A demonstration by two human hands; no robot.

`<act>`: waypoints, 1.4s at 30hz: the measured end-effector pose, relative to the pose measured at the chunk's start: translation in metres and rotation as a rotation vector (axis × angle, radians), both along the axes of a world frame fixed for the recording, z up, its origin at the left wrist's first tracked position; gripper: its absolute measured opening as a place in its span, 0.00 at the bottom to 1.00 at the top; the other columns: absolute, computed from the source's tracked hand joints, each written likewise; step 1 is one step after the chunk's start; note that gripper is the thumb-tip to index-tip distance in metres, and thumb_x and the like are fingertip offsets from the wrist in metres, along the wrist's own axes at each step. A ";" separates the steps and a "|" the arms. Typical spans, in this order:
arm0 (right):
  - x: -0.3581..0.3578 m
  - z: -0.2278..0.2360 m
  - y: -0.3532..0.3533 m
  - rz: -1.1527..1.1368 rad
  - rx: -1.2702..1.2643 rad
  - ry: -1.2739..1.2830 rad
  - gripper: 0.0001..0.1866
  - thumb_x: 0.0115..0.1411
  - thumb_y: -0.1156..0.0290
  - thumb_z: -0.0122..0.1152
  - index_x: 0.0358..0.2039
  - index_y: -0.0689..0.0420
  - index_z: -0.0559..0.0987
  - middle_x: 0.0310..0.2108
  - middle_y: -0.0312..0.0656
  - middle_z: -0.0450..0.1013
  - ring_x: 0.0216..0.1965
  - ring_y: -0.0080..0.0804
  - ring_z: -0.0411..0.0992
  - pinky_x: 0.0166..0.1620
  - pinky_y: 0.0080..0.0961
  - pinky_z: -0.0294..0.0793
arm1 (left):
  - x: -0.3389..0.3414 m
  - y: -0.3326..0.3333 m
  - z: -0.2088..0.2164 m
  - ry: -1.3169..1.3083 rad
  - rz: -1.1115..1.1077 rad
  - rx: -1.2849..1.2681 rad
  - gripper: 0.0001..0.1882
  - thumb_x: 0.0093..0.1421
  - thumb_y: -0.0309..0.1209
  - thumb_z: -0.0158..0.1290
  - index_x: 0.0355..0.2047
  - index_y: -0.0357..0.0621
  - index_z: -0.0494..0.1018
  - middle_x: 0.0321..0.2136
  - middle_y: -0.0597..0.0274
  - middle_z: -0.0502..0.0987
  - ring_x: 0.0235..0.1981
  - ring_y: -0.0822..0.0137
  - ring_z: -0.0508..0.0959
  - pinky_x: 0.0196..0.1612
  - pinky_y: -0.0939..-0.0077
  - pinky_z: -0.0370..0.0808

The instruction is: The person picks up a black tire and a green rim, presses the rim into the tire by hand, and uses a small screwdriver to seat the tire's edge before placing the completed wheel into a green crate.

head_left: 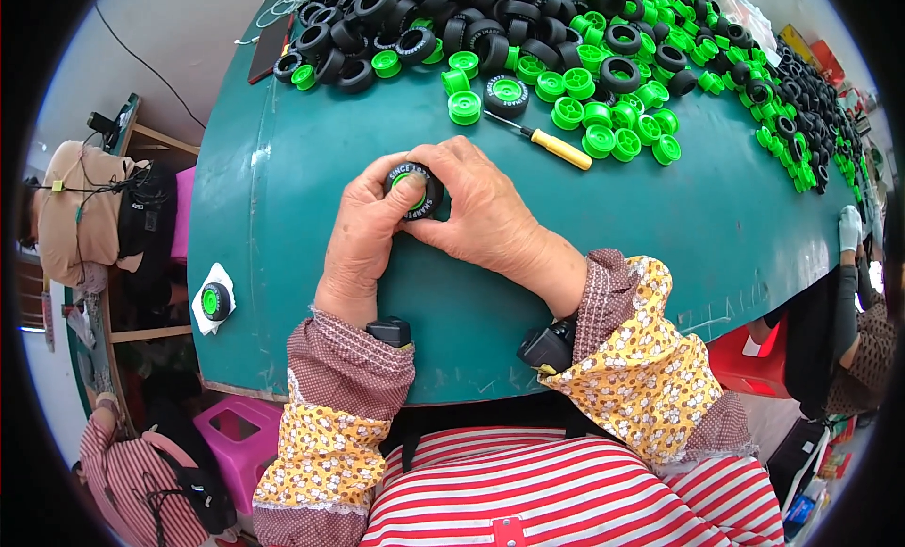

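Both my hands grip a small toy wheel (433,194), a black tyre with pale lettering around a green hub, over the middle of the green table (584,255). My left hand (363,222) has its thumb pressed onto the hub. Around the tyre's far and right sides curl the fingers of my right hand (485,207), its thumb at the near edge. Beyond them lies a screwdriver (563,149) with a yellow handle, its tip pointing left. Another wheel with its hub inside the tyre (506,95) rests just past that tip.
Black tyres (415,45) and green hubs (598,140) are heaped along the far side and to the right. One wheel (216,302) sits on white paper at the left edge. Beyond the edges are a pink stool (240,434), a red stool (754,363) and other people.
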State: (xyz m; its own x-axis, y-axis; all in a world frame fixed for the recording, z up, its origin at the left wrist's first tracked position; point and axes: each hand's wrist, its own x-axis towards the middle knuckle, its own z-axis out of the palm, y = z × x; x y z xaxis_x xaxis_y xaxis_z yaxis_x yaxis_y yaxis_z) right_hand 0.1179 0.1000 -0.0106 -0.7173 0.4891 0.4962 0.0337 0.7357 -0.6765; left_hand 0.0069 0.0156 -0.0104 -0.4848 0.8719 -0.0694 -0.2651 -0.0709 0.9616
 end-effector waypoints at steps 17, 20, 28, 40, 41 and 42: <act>0.018 0.001 0.011 0.030 0.051 -0.178 0.27 0.36 0.65 0.67 0.38 0.59 0.69 0.31 0.45 0.65 0.35 0.43 0.64 0.38 0.37 0.63 | -0.018 -0.015 0.006 0.750 0.125 -0.107 0.18 0.50 0.34 0.57 0.40 0.38 0.72 0.40 0.55 0.72 0.44 0.62 0.70 0.46 0.71 0.67; 0.038 0.002 0.022 0.083 0.089 -0.303 0.31 0.37 0.64 0.67 0.43 0.60 0.69 0.32 0.45 0.65 0.37 0.42 0.64 0.39 0.36 0.62 | -0.014 -0.016 0.011 1.021 -0.055 -0.123 0.24 0.45 0.36 0.59 0.42 0.39 0.71 0.43 0.55 0.71 0.48 0.61 0.67 0.52 0.70 0.62; 0.055 -0.002 0.029 0.155 -0.023 -0.158 0.26 0.40 0.67 0.65 0.43 0.55 0.72 0.36 0.44 0.67 0.40 0.41 0.64 0.40 0.35 0.63 | -0.004 -0.014 0.006 1.315 -0.177 -0.201 0.34 0.35 0.40 0.63 0.44 0.40 0.69 0.48 0.53 0.66 0.53 0.52 0.62 0.55 0.62 0.59; 0.049 -0.002 0.012 0.064 0.303 -0.258 0.19 0.42 0.73 0.62 0.38 0.54 0.74 0.36 0.42 0.68 0.38 0.38 0.66 0.37 0.33 0.64 | 0.005 -0.005 0.007 1.351 -0.218 -0.071 0.30 0.38 0.35 0.62 0.43 0.38 0.68 0.46 0.52 0.67 0.51 0.53 0.63 0.52 0.60 0.59; 0.046 -0.007 0.013 0.094 0.275 -0.220 0.19 0.43 0.73 0.62 0.40 0.54 0.74 0.36 0.43 0.68 0.39 0.39 0.66 0.39 0.33 0.64 | 0.004 -0.007 0.001 1.369 -0.204 -0.014 0.30 0.39 0.35 0.62 0.44 0.37 0.68 0.44 0.51 0.68 0.49 0.53 0.66 0.51 0.61 0.61; 0.044 -0.007 0.015 0.116 0.255 -0.182 0.20 0.43 0.74 0.62 0.41 0.54 0.73 0.37 0.44 0.69 0.39 0.40 0.67 0.41 0.34 0.65 | 0.002 -0.006 -0.002 1.383 -0.203 0.005 0.30 0.39 0.35 0.62 0.44 0.37 0.68 0.44 0.51 0.68 0.49 0.53 0.66 0.51 0.61 0.61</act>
State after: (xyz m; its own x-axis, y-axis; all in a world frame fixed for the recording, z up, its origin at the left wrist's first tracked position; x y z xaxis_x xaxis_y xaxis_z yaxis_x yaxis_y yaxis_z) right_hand 0.1621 0.1152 -0.0179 -0.8489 0.2759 0.4507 0.0434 0.8864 -0.4609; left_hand 0.0092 0.0092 -0.0126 -0.0235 0.9331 0.3590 0.8806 -0.1507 0.4493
